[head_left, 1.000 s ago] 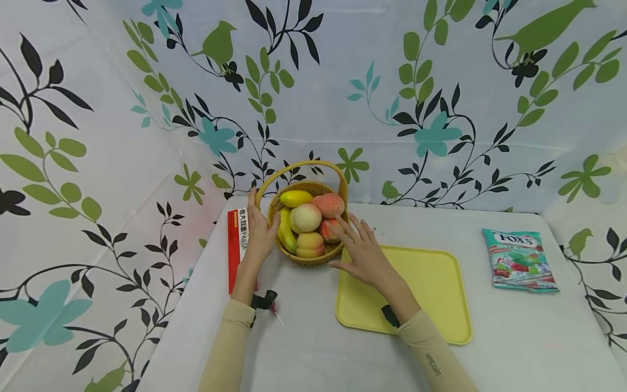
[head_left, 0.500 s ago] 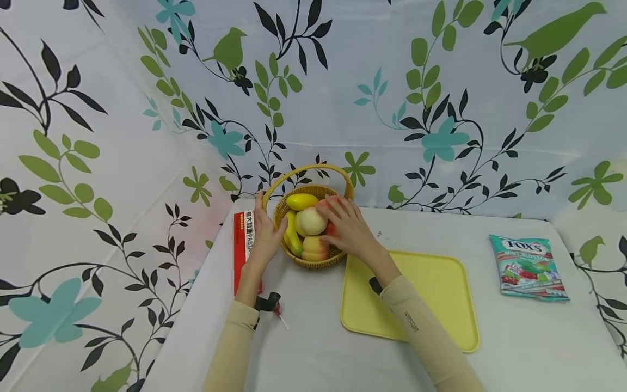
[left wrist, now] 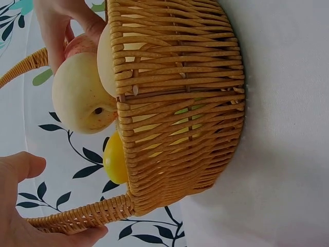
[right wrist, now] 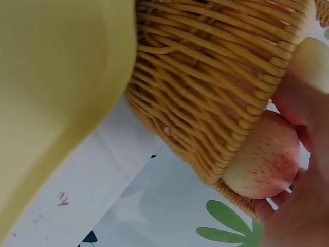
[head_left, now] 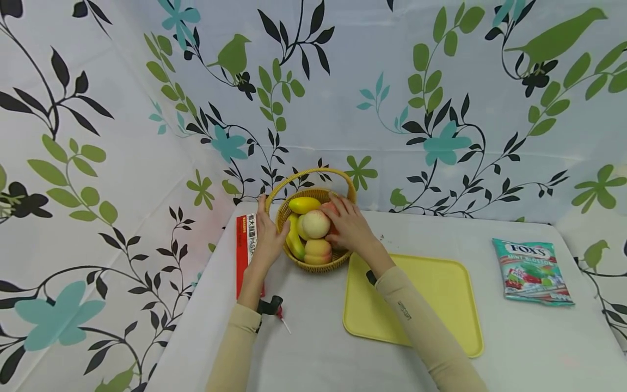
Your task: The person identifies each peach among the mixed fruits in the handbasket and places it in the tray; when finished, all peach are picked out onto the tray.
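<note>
A wicker basket (head_left: 323, 268) holds bananas, a yellow fruit (head_left: 303, 204), a pale peach (head_left: 315, 224) and other peaches. My left hand (head_left: 268, 238) is at the left foot of the basket's handle (head_left: 313, 170), thumb spread apart; in the left wrist view its fingers (left wrist: 90, 236) touch that handle (left wrist: 87, 212). Over the basket's right side, my right hand (head_left: 351, 226) grips a reddish peach, mostly covered in the head view. The right wrist view shows this peach (right wrist: 264, 154) at the wicker rim, between the thumb and fingers of the hand (right wrist: 298, 206).
A yellow tray (head_left: 431, 294) lies to the right, partly under the right forearm. Farther right is a green candy bag (head_left: 533, 271). Left of the basket is a red packet (head_left: 242, 247), and a lollipop (head_left: 282, 314) lies by the left wrist. Patterned cloth hangs behind.
My right hand has moved left and up from the basket's right edge onto the reddish peach and closed round it. The left hand stays at the handle. The head view has shifted slightly.
</note>
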Demonstrator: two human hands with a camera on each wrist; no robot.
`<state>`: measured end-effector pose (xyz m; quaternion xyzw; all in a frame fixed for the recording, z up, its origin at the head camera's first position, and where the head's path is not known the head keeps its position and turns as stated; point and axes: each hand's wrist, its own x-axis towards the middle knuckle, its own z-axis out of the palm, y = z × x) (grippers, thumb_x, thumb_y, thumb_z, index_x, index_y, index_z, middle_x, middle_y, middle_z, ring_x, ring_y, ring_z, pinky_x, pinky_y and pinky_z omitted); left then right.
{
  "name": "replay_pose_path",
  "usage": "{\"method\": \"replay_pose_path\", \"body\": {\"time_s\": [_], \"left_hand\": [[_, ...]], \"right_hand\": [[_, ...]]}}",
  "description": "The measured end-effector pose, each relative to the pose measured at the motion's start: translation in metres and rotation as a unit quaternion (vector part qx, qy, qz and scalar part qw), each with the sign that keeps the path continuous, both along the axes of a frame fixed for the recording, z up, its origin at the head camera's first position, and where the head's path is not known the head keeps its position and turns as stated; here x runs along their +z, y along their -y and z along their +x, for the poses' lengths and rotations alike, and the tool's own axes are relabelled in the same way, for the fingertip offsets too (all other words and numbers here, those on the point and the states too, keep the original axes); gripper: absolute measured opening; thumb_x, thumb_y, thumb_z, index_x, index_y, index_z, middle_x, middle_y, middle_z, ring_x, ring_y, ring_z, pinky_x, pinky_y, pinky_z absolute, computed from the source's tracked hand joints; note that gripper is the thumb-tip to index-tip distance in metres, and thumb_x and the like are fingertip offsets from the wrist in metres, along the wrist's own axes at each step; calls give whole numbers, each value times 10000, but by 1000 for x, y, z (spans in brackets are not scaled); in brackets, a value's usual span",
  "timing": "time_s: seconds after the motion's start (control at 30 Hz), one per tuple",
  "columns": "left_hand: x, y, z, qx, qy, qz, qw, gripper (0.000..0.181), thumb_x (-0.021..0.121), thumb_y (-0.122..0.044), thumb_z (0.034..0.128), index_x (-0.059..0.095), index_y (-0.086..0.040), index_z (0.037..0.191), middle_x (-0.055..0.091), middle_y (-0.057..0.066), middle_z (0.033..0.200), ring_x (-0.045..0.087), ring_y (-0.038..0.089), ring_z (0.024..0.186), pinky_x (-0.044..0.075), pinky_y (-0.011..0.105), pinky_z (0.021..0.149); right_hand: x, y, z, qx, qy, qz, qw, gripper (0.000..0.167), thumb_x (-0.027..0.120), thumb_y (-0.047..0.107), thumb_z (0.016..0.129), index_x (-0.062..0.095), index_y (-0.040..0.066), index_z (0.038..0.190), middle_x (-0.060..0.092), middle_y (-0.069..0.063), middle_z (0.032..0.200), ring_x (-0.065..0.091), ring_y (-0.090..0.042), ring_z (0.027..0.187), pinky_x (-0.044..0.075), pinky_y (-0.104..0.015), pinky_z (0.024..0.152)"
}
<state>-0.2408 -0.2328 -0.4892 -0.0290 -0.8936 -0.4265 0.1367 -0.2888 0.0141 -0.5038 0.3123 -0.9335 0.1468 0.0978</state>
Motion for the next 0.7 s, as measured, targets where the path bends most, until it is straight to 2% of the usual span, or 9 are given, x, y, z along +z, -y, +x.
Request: {"method": "replay_pose_path", "body": {"time_s": [0.17,0.4,0.6,0.7], "left_hand": [[0,0,0,-2,-42,-28,10000,967,595,-228,1035,-174,-281,1619,-48,89,1744,44,296,1624,157,545,1333],[-1,-1,0,-39,19,-27,10000,954,574,-262,1046,-193,-282,1613,-77,45,1745,17,263,1627,138,515,1342],[-1,-1,0,-52,45,-47,10000,946,567,-266,1049,-191,-261,1615,-91,32,1745,25,287,1626,152,531,1336],[-2,0,0,0,60,-24,10000,948,571,-248,1048,-187,-280,1616,-77,37,1746,50,298,1623,165,531,1333]], "right_hand": [[-1,3,-1,-221,-170,-66,9996,727,845,247,814,535,194,1471,351,-223,1631,362,-458,1490,386,-602,1215],[4,7,0,-498,-172,128,9985,775,877,161,754,539,190,1451,443,-219,1552,418,-426,1428,415,-584,1195],[5,7,-3,-645,-259,67,9976,577,693,125,963,502,181,1505,521,-240,1468,486,-415,1372,444,-516,1194],[3,7,-3,-634,-208,-12,9978,533,639,153,1007,487,182,1518,524,-231,1462,489,-412,1368,440,-506,1200]]}}
